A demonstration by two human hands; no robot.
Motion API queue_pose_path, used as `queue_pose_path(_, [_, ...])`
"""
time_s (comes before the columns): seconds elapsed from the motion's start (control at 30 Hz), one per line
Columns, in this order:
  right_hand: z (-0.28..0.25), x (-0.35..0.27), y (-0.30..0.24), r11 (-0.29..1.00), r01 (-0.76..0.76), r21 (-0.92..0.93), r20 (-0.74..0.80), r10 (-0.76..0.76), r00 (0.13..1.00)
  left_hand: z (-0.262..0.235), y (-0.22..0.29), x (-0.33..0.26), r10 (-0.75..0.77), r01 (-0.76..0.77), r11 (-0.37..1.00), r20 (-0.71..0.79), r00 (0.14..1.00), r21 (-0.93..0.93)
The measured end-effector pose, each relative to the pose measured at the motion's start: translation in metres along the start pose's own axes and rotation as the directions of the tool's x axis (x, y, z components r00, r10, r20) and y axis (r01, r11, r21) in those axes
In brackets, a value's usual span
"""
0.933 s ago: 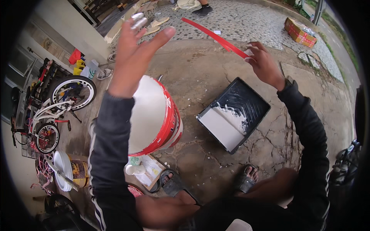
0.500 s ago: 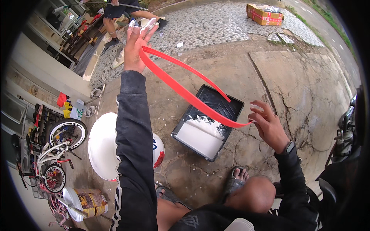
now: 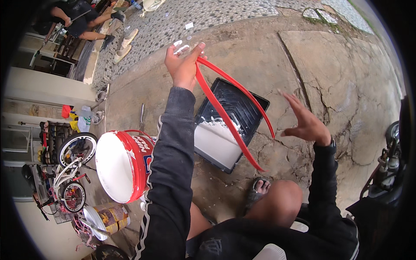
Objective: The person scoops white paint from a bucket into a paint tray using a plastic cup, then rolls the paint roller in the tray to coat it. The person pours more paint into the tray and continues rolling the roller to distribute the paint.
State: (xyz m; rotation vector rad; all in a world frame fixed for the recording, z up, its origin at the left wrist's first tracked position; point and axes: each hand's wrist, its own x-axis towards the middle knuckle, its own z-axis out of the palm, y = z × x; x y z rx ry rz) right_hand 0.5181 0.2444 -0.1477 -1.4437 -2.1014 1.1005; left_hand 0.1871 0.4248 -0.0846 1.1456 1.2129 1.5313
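Observation:
My left hand (image 3: 184, 65), smeared with white paint on the fingertips, is raised and grips one end of a long red plastic strip (image 3: 225, 115) that loops down over a black paint tray (image 3: 247, 106) holding white paint. My right hand (image 3: 305, 121) hovers open to the right of the strip, fingers spread, not touching it. A white paint bucket with a red band and lid (image 3: 123, 162) stands tilted by my left arm. My knee and a sandalled foot (image 3: 260, 190) are below the tray.
Cracked concrete ground runs up to a pebble-paved path (image 3: 216, 15). A child's bicycle (image 3: 71, 169) and cluttered shelves stand at the left. A yellowish tin (image 3: 110, 216) sits below the bucket. A seated person (image 3: 78, 21) is at the top left. A dark machine (image 3: 385, 173) stands at the right.
My right hand has let go of the red strip and opened. My left hand has come lower and nearer, still holding the strip, whose free end now hangs over the tray.

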Motion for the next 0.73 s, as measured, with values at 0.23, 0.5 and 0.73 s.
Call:
queue_pose_path(0.23, [0.035, 0.155, -0.062, 0.996, 0.006, -0.091, 0.083, 0.001, 0.997, 0.056, 0.004, -0.014, -0.218, 0.175, 0.959, -0.184, 0.958, -0.224])
queue_pose_path(0.5, [0.126, 0.198, 0.067, 0.908, 0.177, -0.38, 0.116, -0.143, 0.983, -0.077, -0.042, 0.001, -0.402, 0.416, 0.79, -0.132, 0.906, 0.449])
queue_pose_path(0.73, [0.12, 0.229, 0.089, 0.812, 0.058, -0.581, 0.17, 0.051, 0.984, -0.128, -0.011, 0.012, -0.358, 0.329, 0.747, -0.067, 0.931, 0.578])
